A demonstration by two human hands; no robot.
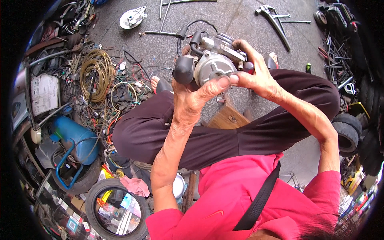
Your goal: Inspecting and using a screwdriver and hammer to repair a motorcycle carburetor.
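Between my two hands, above my spread knees, is a grey metal carburetor [214, 66] with a round cover, a black rubber cap [184, 69] and a looped black cable [192, 23]. My left hand [190, 96] grips it from the left and below, its thumb lying on the near edge of the round cover. From the right, my right hand [258, 74] closes on the same part, with its thumb tip against the left thumb and a finger over the far side. The underside and some left fingers are hidden.
A small wooden stool or block [228, 116] stands between my legs. To the left lie coiled tan hose [97, 76], tangled wires and a blue tank [76, 140]. A metal drum plate [133, 17] and a kickstand-like metal part [276, 26] rest on the floor ahead. Tyres [346, 136] lie right.
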